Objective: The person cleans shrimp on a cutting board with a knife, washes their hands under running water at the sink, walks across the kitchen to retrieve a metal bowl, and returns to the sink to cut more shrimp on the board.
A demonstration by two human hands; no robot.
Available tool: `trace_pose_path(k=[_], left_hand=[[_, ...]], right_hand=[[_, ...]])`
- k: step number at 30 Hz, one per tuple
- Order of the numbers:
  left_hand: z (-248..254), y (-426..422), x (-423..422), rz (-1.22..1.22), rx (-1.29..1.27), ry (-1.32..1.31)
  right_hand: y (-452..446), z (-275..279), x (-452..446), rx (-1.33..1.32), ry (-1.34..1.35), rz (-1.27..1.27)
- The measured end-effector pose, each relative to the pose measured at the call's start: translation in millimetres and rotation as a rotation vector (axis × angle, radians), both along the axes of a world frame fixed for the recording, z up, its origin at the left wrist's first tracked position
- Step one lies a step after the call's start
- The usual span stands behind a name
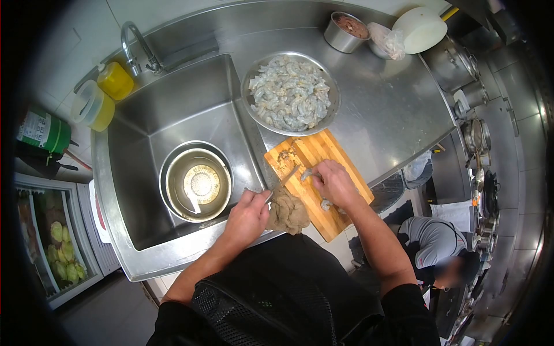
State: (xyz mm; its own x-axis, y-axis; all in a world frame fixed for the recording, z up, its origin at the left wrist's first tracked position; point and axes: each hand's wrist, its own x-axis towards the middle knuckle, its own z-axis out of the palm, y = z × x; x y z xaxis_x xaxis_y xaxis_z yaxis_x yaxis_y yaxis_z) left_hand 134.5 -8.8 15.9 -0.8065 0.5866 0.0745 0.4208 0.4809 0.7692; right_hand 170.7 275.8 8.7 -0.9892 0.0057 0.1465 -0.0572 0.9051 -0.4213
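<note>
Left hand (248, 218): fingers closed round the handle end of a thin knife (290, 175), blade angled over the board. Right hand (334, 182): fingertips pinched narrow on one grey, translucent peeled shrimp (306, 174), above the board. At least one more curled shrimp (326, 205) lies on the board by the right wrist.

Cutting board (352, 172): one, rectangular, wood, light and darker stripes, set at a slant, near side of the counter. Brownish wet scraps (285, 158) on its far left part. Crumpled brown cloth (288, 213), soft, between left hand and board.

Steel bowl (244, 95): one, round, wide, just beyond the board; heaped with glossy grey shrimp (291, 92), too many to count. Steel counter (392, 98), smooth, scuffed. Far right: one deep steel pot (341, 39) with a reddish-brown mass, one knotted clear bag (389, 41), one round white container (419, 30).

Left: one steel sink (173, 115), one round metal pot (163, 179) inside, dotted round pattern at its bottom. One curved faucet (128, 46). Two clear plastic containers of yellow liquid: bottle (115, 81), open tub (95, 106). One green container (43, 131), white label, print too small to read. Right: one co-worker (433, 239), grey top, dark cap.
</note>
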Motion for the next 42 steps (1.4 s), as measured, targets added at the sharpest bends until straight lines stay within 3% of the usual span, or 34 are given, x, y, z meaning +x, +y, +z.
trace_pose_path(k=[4, 16, 21, 27, 29, 32, 33, 36, 42], left_hand=[[-4, 1, 6, -0.057, -0.045, -0.027], [-7, 4, -27, 0.084, -0.075, 0.003], [-5, 10, -22, -0.039, -0.012, -0.023], [-21, 11, -28, -0.103, -0.004, -0.051], [-22, 13, -29, -0.106, -0.007, -0.070], [-21, 14, -28, -0.110, -0.047, -0.097], [-20, 14, -28, -0.109, -0.040, -0.112], [-22, 12, -28, -0.108, -0.038, -0.112], [-20, 9, -28, -0.107, -0.045, -0.166]], right_hand=[[-2, 1, 1, -0.012, -0.006, -0.003], [-1, 6, 5, -0.009, -0.091, -0.019], [-2, 19, 6, 0.022, -0.026, -0.013], [8, 67, -19, -0.023, -0.443, -0.016], [19, 74, -45, -0.036, -0.393, -0.109], [16, 95, -71, -0.184, 0.194, -0.182], [17, 98, -68, -0.185, 0.115, -0.175], [28, 95, -39, 0.113, -0.444, -0.055], [66, 51, 5, 0.162, -0.607, -0.409]])
